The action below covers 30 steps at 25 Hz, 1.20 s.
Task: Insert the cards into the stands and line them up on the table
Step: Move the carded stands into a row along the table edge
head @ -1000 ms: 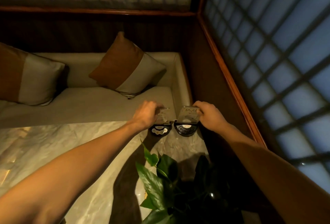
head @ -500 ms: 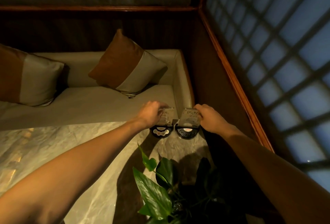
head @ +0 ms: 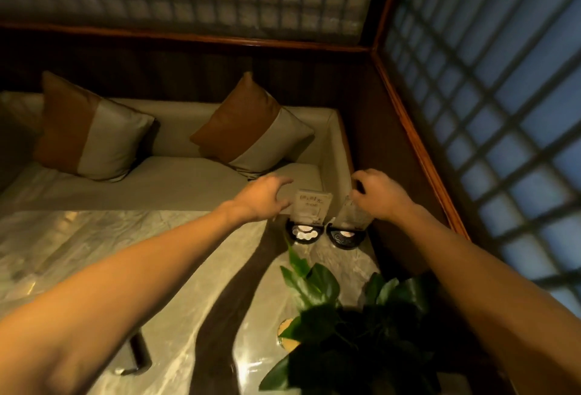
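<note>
Two round black stands sit side by side at the far right corner of the marble table [head: 94,253]. The left stand [head: 303,233] holds an upright pale card [head: 312,207] with writing on it. In the right stand [head: 344,236] a second card [head: 352,217] leans slightly. My left hand [head: 264,198] hovers just left of the left card, fingers spread and off it. My right hand [head: 379,195] has its curled fingertips on the top right corner of the right card.
A leafy green plant [head: 342,316] stands on the table just in front of the stands. A small dark object [head: 138,353] lies near the table's front. Behind the table is a cushioned bench [head: 163,180] with two cushions. A wood-trimmed lattice wall [head: 418,143] closes the right side.
My left hand has let go of the left card and opened. The view has shifted, and the stands now sit slightly further right in it.
</note>
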Each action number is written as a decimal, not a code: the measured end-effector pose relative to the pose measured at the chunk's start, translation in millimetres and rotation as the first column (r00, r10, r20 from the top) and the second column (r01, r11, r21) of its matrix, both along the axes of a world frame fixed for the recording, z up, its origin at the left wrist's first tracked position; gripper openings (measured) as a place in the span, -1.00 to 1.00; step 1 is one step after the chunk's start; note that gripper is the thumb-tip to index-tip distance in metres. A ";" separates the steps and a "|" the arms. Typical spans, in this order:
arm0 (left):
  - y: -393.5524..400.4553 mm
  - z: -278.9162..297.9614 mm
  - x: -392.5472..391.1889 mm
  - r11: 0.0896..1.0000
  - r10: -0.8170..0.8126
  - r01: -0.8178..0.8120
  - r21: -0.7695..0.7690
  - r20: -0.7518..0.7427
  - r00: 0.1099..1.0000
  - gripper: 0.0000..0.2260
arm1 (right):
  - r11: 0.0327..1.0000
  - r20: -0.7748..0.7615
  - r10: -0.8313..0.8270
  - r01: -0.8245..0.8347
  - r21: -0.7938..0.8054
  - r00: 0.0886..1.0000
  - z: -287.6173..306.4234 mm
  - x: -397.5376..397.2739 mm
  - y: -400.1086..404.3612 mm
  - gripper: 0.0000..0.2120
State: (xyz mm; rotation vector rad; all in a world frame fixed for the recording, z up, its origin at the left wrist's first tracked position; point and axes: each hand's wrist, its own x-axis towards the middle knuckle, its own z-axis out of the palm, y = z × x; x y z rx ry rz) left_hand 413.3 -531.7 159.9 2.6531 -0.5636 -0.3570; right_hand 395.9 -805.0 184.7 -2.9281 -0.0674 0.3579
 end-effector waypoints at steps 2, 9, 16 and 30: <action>35.5 19.7 -20.2 0.999 0.029 -0.028 -0.030 0.045 0.999 -0.46 | 0.997 0.118 -0.002 -0.008 0.078 0.993 23.7 -9.9 33.5 -0.54; 174.1 57.3 -116.9 0.980 0.197 -0.183 -0.081 0.243 0.950 -0.42 | 0.974 0.257 0.097 -0.145 0.175 0.961 51.7 -82.1 190.6 -0.33; 309.6 39.4 -204.5 0.952 0.304 -0.302 -0.049 0.265 0.915 -0.40 | 0.945 0.210 0.174 -0.222 0.238 0.962 17.0 -162.1 337.6 -0.23; 404.6 -45.1 -247.3 0.904 0.424 -0.422 0.061 -0.011 0.906 -0.25 | 0.875 0.014 0.173 -0.160 0.458 0.985 -87.2 -251.1 456.5 -0.41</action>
